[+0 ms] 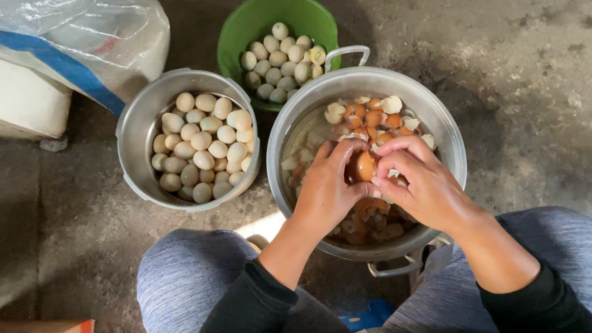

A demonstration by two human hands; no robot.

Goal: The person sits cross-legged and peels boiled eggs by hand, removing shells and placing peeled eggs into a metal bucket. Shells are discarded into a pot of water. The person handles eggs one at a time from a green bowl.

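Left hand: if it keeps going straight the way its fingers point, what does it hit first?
The left hand points up and to the right, fingers already on the brown egg held over the pot. Past the egg, probably the shell pile inside; depth is unclear.

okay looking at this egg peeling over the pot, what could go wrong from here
1. Both hands, left hand and right hand, pinch one brown egg by the fingertips; it could slip and drop among the broken shells in the metal pot.
2. Shell bits might cling to the egg and travel with it into the pot of pale eggs or the green bucket, both close by.
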